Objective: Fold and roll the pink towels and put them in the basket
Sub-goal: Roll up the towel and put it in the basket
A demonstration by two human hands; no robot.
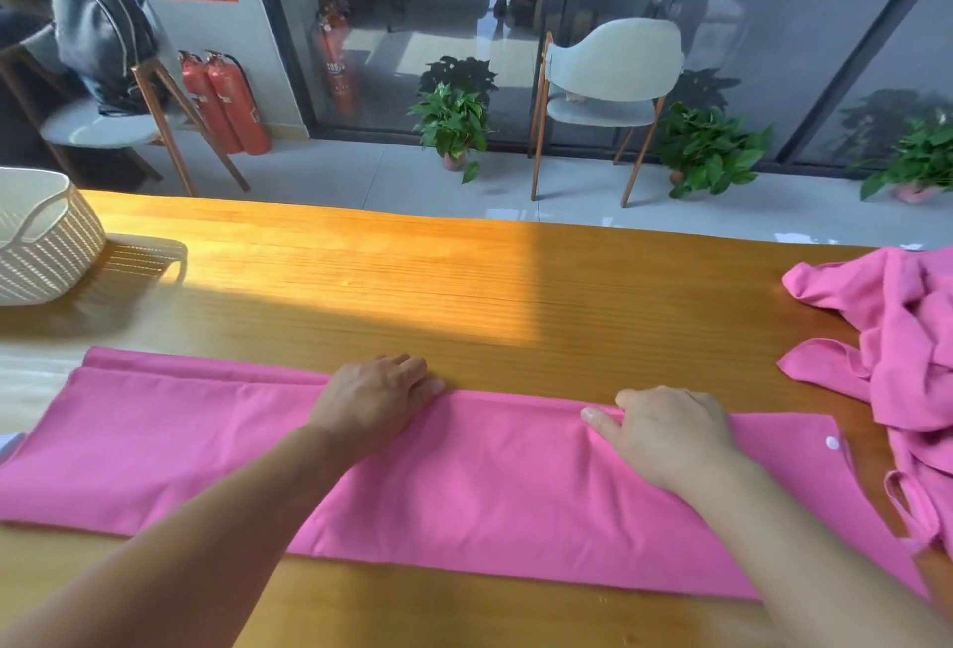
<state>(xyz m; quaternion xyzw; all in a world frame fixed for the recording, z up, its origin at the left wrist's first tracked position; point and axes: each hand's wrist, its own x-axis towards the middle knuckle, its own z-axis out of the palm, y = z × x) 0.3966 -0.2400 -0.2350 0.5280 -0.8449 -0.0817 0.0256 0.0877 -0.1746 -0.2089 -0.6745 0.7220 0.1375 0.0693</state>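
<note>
Across the middle of the worktop (464,286), a long wooden surface with sun on its centre, lies the flat pink towel (464,482). It is folded lengthwise into a wide band that runs from 9 o'clock to 3 o'clock in front of the person. Its far edge shows two layers at the left end, not fully lined up.

At 3 o'clock sits the heap of pink towels (897,338), crumpled and unfolded, with loops and corners hanging loose. One thin loop touches the right end of the flat towel. At 10 o'clock, well apart from both, stands the white woven basket (46,240); its inside is hidden from this view.

Both hands are on the far folded edge. The left hand (376,400) lies with fingers straight and pressed flat on the cloth, holding nothing. The right hand (670,431) has its fingers curled at the edge and seems to pinch the fold between thumb and fingers, though the fingertips are partly hidden.

I judge the cloth to be light, thin and very soft: it drapes, creases easily, and does not keep a shape by itself. On smooth wood it can probably slide, so one flat palm helps to anchor it. The best grip is at the corners or along the folded edge, with both layers taken together, so that the layers do not slip apart during rolling.
</note>
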